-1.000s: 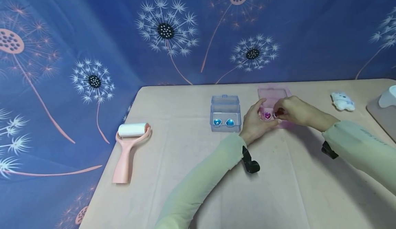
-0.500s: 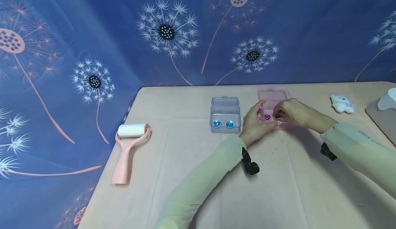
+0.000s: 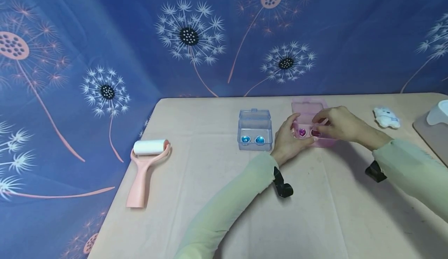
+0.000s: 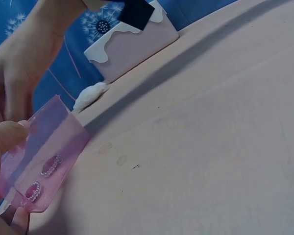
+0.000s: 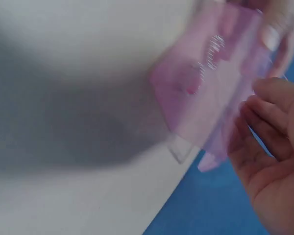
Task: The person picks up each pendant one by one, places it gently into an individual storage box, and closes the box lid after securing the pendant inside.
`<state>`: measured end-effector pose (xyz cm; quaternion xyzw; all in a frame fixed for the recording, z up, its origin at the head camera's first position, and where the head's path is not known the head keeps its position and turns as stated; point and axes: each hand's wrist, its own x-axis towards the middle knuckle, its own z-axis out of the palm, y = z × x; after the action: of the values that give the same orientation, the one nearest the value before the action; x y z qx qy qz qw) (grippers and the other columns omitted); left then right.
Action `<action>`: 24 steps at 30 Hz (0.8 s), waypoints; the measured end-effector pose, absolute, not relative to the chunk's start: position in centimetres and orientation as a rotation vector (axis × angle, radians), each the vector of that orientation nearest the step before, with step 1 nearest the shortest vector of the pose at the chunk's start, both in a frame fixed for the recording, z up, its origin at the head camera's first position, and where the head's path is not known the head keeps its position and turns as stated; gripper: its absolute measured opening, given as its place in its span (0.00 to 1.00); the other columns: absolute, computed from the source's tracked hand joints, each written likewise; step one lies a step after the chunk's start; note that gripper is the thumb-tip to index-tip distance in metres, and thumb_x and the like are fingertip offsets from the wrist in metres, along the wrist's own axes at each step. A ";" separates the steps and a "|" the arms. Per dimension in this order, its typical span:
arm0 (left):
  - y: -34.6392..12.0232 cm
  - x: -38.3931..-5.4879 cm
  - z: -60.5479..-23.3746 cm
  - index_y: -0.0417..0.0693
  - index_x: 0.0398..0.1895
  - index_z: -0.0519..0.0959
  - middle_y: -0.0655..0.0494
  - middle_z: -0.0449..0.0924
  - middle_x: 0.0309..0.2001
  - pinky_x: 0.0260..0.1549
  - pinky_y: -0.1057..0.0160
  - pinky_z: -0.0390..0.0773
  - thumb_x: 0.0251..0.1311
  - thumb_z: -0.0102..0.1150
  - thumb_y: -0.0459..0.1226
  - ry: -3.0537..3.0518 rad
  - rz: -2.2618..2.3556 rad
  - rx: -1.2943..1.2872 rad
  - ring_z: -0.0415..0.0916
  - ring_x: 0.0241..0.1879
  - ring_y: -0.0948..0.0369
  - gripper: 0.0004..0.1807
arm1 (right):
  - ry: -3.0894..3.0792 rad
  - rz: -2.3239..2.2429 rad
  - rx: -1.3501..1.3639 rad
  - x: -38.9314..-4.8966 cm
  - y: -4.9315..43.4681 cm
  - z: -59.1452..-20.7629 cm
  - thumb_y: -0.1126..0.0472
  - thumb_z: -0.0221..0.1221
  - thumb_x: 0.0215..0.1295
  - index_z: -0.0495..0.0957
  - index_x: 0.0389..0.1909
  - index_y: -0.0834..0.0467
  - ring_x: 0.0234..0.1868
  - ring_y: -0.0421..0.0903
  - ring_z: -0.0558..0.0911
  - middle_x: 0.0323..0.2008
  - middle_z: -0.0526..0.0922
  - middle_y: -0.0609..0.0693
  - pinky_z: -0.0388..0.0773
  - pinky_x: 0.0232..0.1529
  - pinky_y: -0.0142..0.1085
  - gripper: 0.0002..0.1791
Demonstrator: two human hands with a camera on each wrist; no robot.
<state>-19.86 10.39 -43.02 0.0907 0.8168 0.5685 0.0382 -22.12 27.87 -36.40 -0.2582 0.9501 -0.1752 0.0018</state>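
Observation:
My left hand (image 3: 289,139) grips a clear pink plastic box (image 3: 327,142) from its left side, thumb along the front. The box's lid (image 3: 308,107) is folded back. Inside lie two gems with pale beaded rims: a bright pink gem (image 3: 302,132) at the left and a darker red gem (image 3: 315,133) at the right. Over the right part of the box hovers my right hand (image 3: 341,123), its thumb and fingers apart and loosely bent, holding nothing visible. Through the wall, the left wrist view shows both gems (image 4: 51,166) on the box floor.
A clear blue box (image 3: 254,130) with its lid up, holding two blue gems, stands left of the pink one. Further left lies a pink-handled lint roller (image 3: 140,181). A small white plush bear (image 3: 386,118) and a pinkish-grey container (image 3: 432,125) are at the right.
My right hand has let go of the darker gem, which now shows in the box. That hand has risen slightly and shifted right. The left hand stays where it was.

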 end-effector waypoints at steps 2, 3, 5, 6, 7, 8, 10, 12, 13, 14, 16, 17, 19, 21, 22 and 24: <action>10.3 -19.9 -43.0 0.63 0.70 0.64 0.55 0.74 0.62 0.56 0.67 0.74 0.46 0.76 0.42 2.497 1.752 0.278 0.72 0.62 0.61 0.45 | 3.036 -0.610 -0.720 -22.2 28.3 -35.8 0.65 0.65 0.58 0.84 0.37 0.62 0.34 0.52 0.86 0.34 0.87 0.57 0.79 0.30 0.35 0.07; 10.3 -19.9 -43.0 0.63 0.70 0.63 0.55 0.74 0.62 0.56 0.67 0.74 0.46 0.76 0.42 2.495 1.756 0.276 0.72 0.62 0.61 0.45 | 3.066 -0.644 -0.669 -22.3 28.5 -35.5 0.64 0.63 0.60 0.84 0.38 0.62 0.34 0.53 0.86 0.35 0.87 0.58 0.78 0.30 0.31 0.08; 10.3 -20.0 -43.0 0.63 0.69 0.64 0.55 0.73 0.63 0.56 0.67 0.74 0.46 0.76 0.42 2.496 1.762 0.274 0.72 0.61 0.62 0.45 | 3.108 -0.728 -0.569 -22.5 29.1 -35.1 0.62 0.61 0.63 0.83 0.42 0.62 0.36 0.58 0.86 0.38 0.87 0.61 0.74 0.29 0.26 0.10; 10.3 -20.0 -42.9 0.63 0.69 0.64 0.55 0.74 0.62 0.56 0.68 0.74 0.46 0.76 0.42 2.496 1.765 0.273 0.72 0.61 0.62 0.45 | 3.122 -0.772 -0.513 -22.6 29.4 -34.9 0.60 0.59 0.65 0.83 0.44 0.62 0.38 0.60 0.86 0.39 0.86 0.63 0.72 0.28 0.25 0.12; 10.3 -20.0 -42.9 0.62 0.69 0.64 0.55 0.74 0.62 0.56 0.68 0.74 0.46 0.76 0.42 2.496 1.768 0.273 0.71 0.61 0.62 0.45 | 3.126 -0.820 -0.450 -22.8 29.7 -34.8 0.57 0.58 0.67 0.82 0.46 0.62 0.39 0.60 0.85 0.41 0.86 0.64 0.71 0.28 0.25 0.14; 10.3 -20.0 -42.9 0.62 0.69 0.64 0.55 0.74 0.61 0.55 0.69 0.74 0.45 0.76 0.42 2.494 1.772 0.269 0.72 0.60 0.63 0.45 | 3.112 -0.861 -0.374 -23.0 30.1 -34.8 0.53 0.56 0.68 0.81 0.49 0.62 0.38 0.55 0.86 0.44 0.84 0.65 0.71 0.28 0.25 0.18; 10.4 -20.0 -43.0 0.62 0.69 0.64 0.55 0.74 0.61 0.55 0.70 0.74 0.45 0.76 0.41 2.492 1.775 0.265 0.71 0.60 0.64 0.45 | 3.039 -0.933 -0.239 -23.5 30.7 -34.7 0.47 0.50 0.71 0.76 0.56 0.63 0.35 0.41 0.84 0.50 0.81 0.68 0.72 0.30 0.27 0.25; 10.5 -20.0 -43.0 0.62 0.69 0.64 0.55 0.74 0.61 0.55 0.70 0.74 0.44 0.77 0.41 2.485 1.777 0.261 0.71 0.60 0.64 0.46 | 2.905 -1.030 -0.130 -24.0 31.4 -34.9 0.43 0.44 0.73 0.68 0.63 0.66 0.33 0.27 0.78 0.58 0.74 0.71 0.75 0.33 0.31 0.33; 10.5 -19.9 -43.1 0.62 0.69 0.64 0.55 0.74 0.61 0.55 0.70 0.74 0.44 0.77 0.41 2.482 1.777 0.260 0.71 0.60 0.65 0.46 | 2.832 -1.073 -0.086 -24.3 31.6 -35.1 0.42 0.41 0.73 0.64 0.66 0.67 0.32 0.22 0.73 0.61 0.70 0.72 0.76 0.34 0.30 0.35; 10.5 -19.9 -43.1 0.62 0.69 0.64 0.55 0.74 0.61 0.56 0.70 0.73 0.44 0.77 0.41 2.482 1.776 0.259 0.71 0.60 0.65 0.46 | 2.748 -1.123 -0.052 -24.5 31.9 -35.3 0.41 0.37 0.74 0.58 0.68 0.69 0.31 0.17 0.70 0.64 0.65 0.73 0.77 0.36 0.29 0.38; 10.6 -19.9 -43.2 0.62 0.69 0.64 0.55 0.73 0.62 0.56 0.70 0.73 0.44 0.77 0.42 2.482 1.773 0.262 0.71 0.60 0.65 0.46 | 2.583 -1.251 -0.012 -25.0 32.2 -36.0 0.43 0.32 0.75 0.47 0.71 0.74 0.34 0.19 0.73 0.68 0.56 0.76 0.79 0.41 0.28 0.40; 10.6 -19.9 -43.2 0.62 0.69 0.64 0.56 0.73 0.62 0.56 0.70 0.73 0.44 0.77 0.42 2.486 1.772 0.263 0.70 0.60 0.65 0.46 | 2.501 -1.313 0.012 -25.2 32.3 -36.4 0.44 0.29 0.75 0.42 0.72 0.75 0.41 0.25 0.77 0.69 0.52 0.76 0.79 0.43 0.26 0.40; 10.6 -19.9 -43.2 0.62 0.69 0.64 0.56 0.73 0.62 0.56 0.70 0.73 0.44 0.77 0.42 2.495 1.770 0.266 0.70 0.60 0.65 0.46 | 2.363 -1.426 0.060 -25.6 32.3 -37.2 0.45 0.26 0.75 0.35 0.72 0.74 0.56 0.41 0.78 0.71 0.45 0.77 0.77 0.56 0.30 0.40; 10.6 -19.9 -43.2 0.61 0.69 0.64 0.55 0.73 0.62 0.56 0.70 0.73 0.44 0.76 0.41 2.497 1.768 0.275 0.71 0.60 0.65 0.46 | 2.237 -1.543 0.104 -25.9 32.2 -37.9 0.44 0.24 0.75 0.30 0.72 0.73 0.71 0.56 0.63 0.73 0.39 0.74 0.67 0.69 0.40 0.41; 10.6 -19.9 -43.3 0.61 0.69 0.64 0.55 0.73 0.62 0.56 0.70 0.73 0.44 0.76 0.41 2.497 1.767 0.277 0.71 0.60 0.65 0.46 | 2.175 -1.603 0.126 -26.0 32.0 -38.3 0.43 0.24 0.75 0.29 0.73 0.71 0.74 0.60 0.53 0.74 0.37 0.72 0.60 0.73 0.43 0.41; 10.4 -19.9 -43.3 0.62 0.69 0.63 0.55 0.73 0.62 0.56 0.70 0.73 0.44 0.76 0.41 2.498 1.764 0.276 0.71 0.60 0.65 0.46 | 2.052 -1.728 0.158 -26.2 31.8 -39.0 0.41 0.27 0.75 0.29 0.73 0.69 0.74 0.55 0.57 0.73 0.53 0.68 0.55 0.75 0.44 0.43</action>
<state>-19.94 10.42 -43.27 0.0900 0.8130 0.5742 0.0358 -26.24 31.77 -38.97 0.0571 0.7439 -0.6266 0.2252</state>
